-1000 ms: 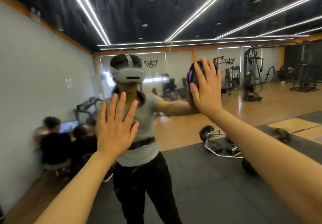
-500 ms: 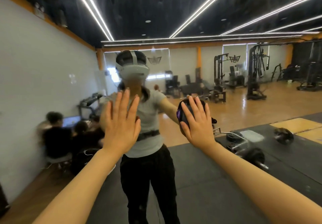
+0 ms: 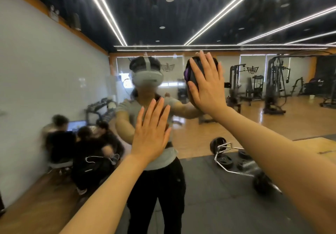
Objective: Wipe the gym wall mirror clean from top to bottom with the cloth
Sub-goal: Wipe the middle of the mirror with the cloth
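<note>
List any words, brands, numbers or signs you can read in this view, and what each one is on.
Nothing can be quoted with confidence.
Black bag, reflected at lower left: small white lettering, too blurred to read.
Wall emblem, reflected at the far end of the gym: a logo shape, no legible letters.
Cloth: no print visible.

A gym: weight machines (image 3: 274, 86), a dumbbell rack (image 3: 98, 110) and a barbell (image 3: 236, 162) reflected in the wall mirror (image 3: 254, 124).
</note>
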